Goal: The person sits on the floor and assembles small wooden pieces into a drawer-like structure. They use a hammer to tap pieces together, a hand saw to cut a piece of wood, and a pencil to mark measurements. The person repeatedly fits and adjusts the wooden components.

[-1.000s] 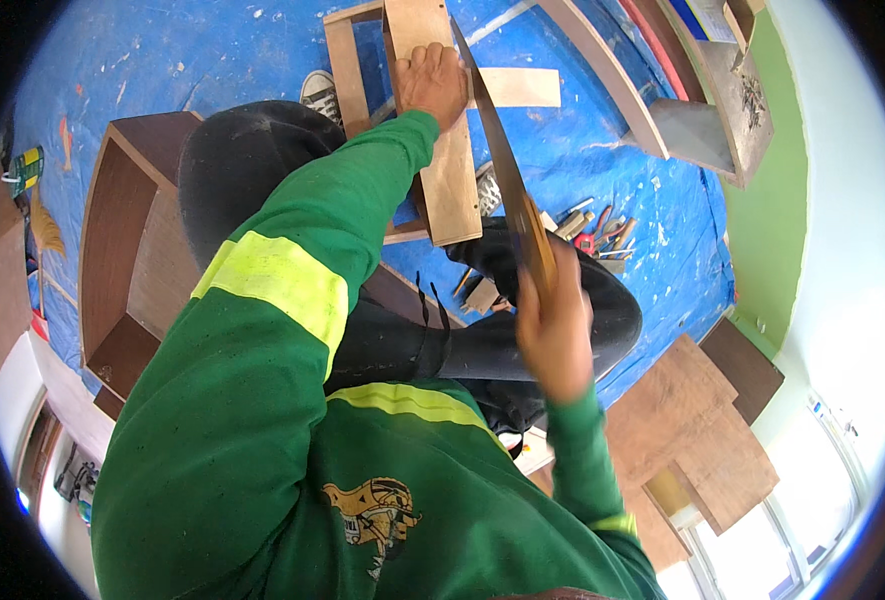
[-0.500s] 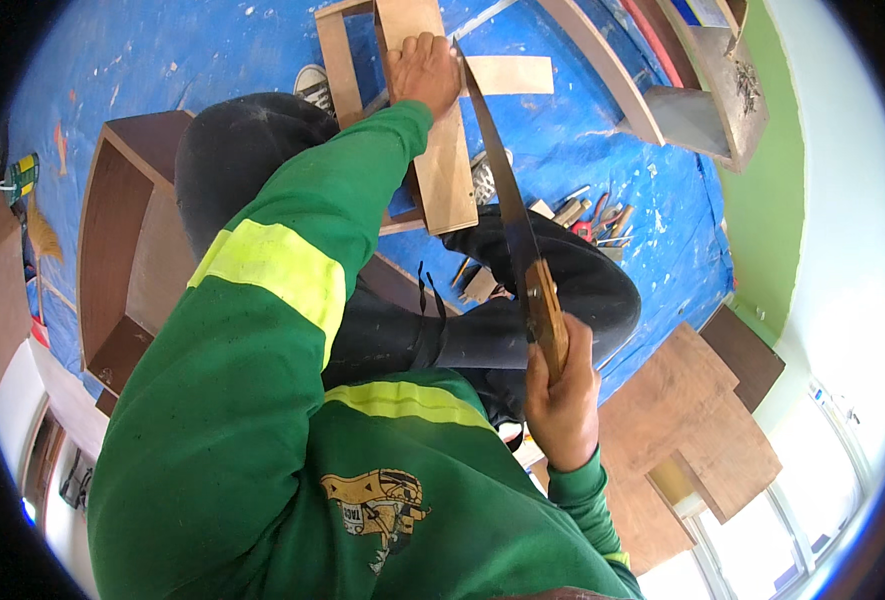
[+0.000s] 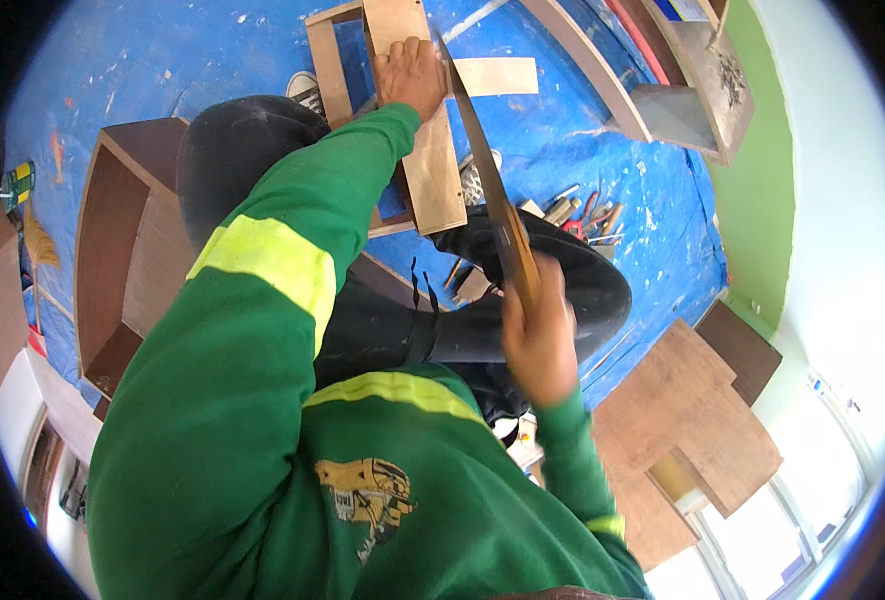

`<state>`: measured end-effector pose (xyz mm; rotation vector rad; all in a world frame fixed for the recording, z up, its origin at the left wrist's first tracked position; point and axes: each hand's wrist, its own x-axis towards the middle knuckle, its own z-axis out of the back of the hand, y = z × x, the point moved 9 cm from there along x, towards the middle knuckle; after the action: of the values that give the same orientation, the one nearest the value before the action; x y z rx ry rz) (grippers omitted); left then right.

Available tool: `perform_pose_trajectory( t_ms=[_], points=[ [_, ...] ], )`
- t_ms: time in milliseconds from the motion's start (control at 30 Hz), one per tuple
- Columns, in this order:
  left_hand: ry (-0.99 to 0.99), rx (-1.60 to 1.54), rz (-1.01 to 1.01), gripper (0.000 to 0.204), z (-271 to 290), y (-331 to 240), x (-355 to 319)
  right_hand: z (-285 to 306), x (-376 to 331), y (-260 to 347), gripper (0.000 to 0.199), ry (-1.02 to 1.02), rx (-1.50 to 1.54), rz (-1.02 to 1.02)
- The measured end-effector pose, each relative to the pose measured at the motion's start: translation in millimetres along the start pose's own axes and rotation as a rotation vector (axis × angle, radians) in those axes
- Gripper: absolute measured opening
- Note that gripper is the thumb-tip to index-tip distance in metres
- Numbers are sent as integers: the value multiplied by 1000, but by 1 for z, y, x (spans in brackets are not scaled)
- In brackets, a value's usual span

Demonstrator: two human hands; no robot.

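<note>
Along a wooden plank's right edge, as I watch remotely, a handsaw slants with the blurred right hand wrapped around its handle. Atop the plank rests the left hand, fingers close together; I cannot tell whether they grip the wood, or whether the handsaw touches it. Right of the handsaw lies a pale strip; farther out, hand tools lie on a blue sheet.
</note>
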<state>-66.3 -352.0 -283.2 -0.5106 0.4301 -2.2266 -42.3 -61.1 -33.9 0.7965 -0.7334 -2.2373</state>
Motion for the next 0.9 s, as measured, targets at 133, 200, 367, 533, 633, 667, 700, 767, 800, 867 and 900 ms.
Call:
perform_pose_trajectory(
  t_ms=[133, 200, 367, 533, 633, 667, 700, 767, 800, 867, 900],
  points=[
    [55, 17, -5, 25, 4, -5, 7, 7, -21, 2, 41, -7, -31, -56],
    [19, 10, -3, 23, 7, 0, 8, -22, 48, -14, 42, -53, -79, 99],
    [22, -8, -19, 18, 11, -9, 9, -80, 213, -27, 24, -121, -138, 31],
    [-65, 43, -27, 20, 7, 4, 3, -37, 76, -15, 31, -20, -53, 63],
    [4, 17, -4, 23, 0, 1, 6, 13, -30, 12, 32, -53, -50, -46],
    [16, 21, -11, 23, 1, -1, 7, 14, -30, 12, 32, -56, -33, -44],
    [26, 26, -19, 24, 4, -3, 7, 13, -28, 11, 33, -59, -16, -40],
    [33, 29, -14, 24, 7, -2, 8, -1, 1, 3, 32, -53, -3, -4],
    [30, 25, -4, 23, 6, -1, 8, -22, 39, -14, 31, -46, -9, 26],
    [33, 6, -8, 22, 6, -5, 8, -62, 126, -43, 19, -115, -45, 71],
    [26, 5, -19, 22, 10, -8, 9, -75, 167, -50, 23, -156, -45, 129]
  ],
)
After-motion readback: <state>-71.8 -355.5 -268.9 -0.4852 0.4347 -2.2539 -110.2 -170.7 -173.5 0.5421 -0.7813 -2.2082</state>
